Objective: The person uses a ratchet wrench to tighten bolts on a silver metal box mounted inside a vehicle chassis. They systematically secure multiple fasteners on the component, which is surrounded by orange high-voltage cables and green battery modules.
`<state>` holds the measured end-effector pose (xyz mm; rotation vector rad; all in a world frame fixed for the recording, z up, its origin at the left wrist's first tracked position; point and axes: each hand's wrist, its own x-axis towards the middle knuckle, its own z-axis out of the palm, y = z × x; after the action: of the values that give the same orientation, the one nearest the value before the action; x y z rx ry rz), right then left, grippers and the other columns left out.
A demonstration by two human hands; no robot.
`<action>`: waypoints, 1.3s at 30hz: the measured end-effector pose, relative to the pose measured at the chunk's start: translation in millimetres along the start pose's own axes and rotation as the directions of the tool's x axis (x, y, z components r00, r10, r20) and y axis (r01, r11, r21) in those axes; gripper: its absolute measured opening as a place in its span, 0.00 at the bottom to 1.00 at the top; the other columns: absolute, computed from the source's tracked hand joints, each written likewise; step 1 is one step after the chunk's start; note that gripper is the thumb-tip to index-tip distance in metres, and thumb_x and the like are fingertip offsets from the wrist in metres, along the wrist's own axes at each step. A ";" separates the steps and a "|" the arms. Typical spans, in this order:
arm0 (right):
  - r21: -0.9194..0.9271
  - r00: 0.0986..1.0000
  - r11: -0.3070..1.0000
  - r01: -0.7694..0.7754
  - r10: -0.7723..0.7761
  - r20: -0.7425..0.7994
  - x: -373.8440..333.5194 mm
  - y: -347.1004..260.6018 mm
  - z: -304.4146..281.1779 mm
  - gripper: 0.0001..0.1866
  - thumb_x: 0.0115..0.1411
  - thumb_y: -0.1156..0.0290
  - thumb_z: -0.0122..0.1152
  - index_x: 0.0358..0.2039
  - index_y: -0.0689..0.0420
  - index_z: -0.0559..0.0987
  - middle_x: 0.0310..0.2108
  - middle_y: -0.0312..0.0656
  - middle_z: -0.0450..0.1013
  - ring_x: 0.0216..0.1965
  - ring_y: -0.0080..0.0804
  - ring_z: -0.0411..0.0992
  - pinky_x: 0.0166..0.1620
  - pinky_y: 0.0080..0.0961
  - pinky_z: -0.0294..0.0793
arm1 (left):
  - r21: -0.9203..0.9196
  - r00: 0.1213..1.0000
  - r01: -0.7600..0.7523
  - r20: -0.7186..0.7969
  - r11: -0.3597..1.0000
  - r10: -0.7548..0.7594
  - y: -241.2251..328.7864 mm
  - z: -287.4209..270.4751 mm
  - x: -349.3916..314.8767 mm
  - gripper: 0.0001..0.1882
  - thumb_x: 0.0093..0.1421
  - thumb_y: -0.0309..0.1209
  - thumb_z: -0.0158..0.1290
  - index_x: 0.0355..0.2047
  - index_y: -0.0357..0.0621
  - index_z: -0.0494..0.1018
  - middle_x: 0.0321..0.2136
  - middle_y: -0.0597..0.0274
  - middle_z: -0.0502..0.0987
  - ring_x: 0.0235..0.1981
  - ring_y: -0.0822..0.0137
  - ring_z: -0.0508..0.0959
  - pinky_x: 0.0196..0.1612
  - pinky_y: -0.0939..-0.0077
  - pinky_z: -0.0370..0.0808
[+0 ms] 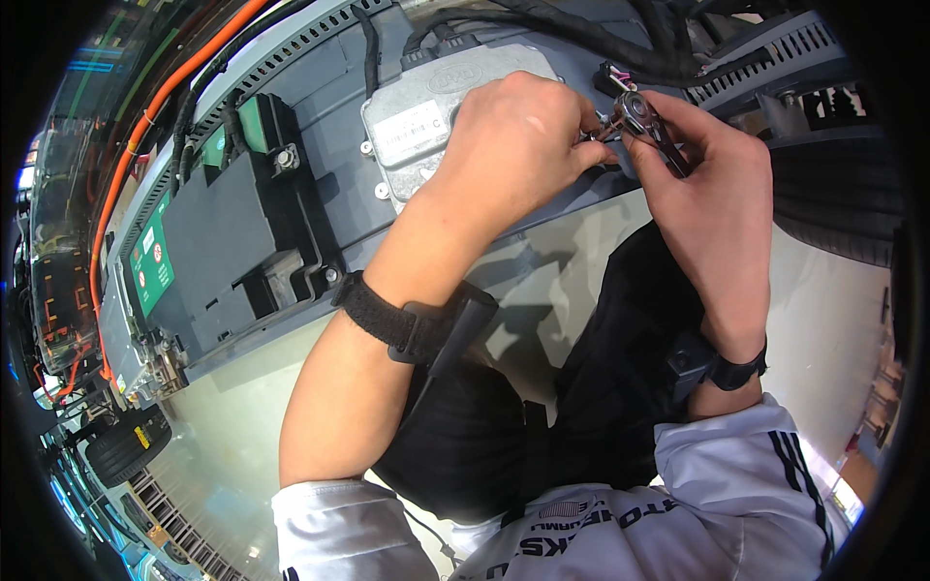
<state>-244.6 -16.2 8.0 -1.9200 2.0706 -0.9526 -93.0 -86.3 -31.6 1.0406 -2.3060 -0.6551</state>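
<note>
My right hand (712, 174) is closed around a ratchet wrench (635, 110), its round metal head raised between thumb and fingers. The dark handle runs down into my palm. From the left, my left hand (523, 131) reaches in with thumb and fingertips pinched together by the ratchet's head. A small shiny metal piece shows at those fingertips, too covered to name. Under my left hand and wrist lies a silver metal control unit (417, 116) with a white label, bolted to a grey panel (339, 184). Part of its right side is hidden by the hand.
To the left sits a black plastic cover (237, 247) beside a green label plate (153, 257). An orange cable (145, 126) curves along the far left. Black wiring harnesses (601, 44) cross the top. At the right is a tyre (833, 208); my knees are below the panel.
</note>
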 end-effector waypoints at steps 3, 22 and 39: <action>-0.048 0.990 0.990 0.135 -0.133 0.039 -1.5 -0.7 -3.2 0.16 0.52 0.79 0.62 0.44 0.58 0.81 0.31 0.44 0.79 0.30 0.37 0.77 0.40 0.26 0.74 | 0.020 0.999 -0.046 -0.019 0.999 0.047 0.6 -0.2 -1.3 0.10 0.49 0.34 0.64 0.28 0.41 0.80 0.20 0.51 0.77 0.25 0.50 0.77 0.31 0.61 0.74; -0.195 0.948 0.930 0.311 -0.317 0.004 4.8 -2.9 -8.5 0.18 0.47 0.74 0.69 0.42 0.53 0.82 0.32 0.39 0.78 0.34 0.35 0.76 0.39 0.25 0.72 | -0.034 0.998 -0.012 0.069 0.999 0.015 4.2 -4.2 3.7 0.09 0.51 0.32 0.62 0.29 0.40 0.81 0.20 0.49 0.78 0.26 0.49 0.78 0.32 0.60 0.75; -0.132 0.984 0.975 0.177 -0.176 0.023 0.4 -5.3 -10.2 0.16 0.47 0.74 0.69 0.40 0.51 0.83 0.34 0.35 0.78 0.37 0.35 0.75 0.49 0.28 0.66 | 0.057 0.997 0.023 0.078 0.998 -0.027 10.9 -5.0 5.3 0.10 0.51 0.32 0.62 0.28 0.37 0.80 0.20 0.48 0.77 0.27 0.47 0.78 0.33 0.58 0.75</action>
<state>-245.5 -13.0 19.0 -2.2029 2.0324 -0.8537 -98.5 -85.1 -19.8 1.0890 -2.3957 -0.6553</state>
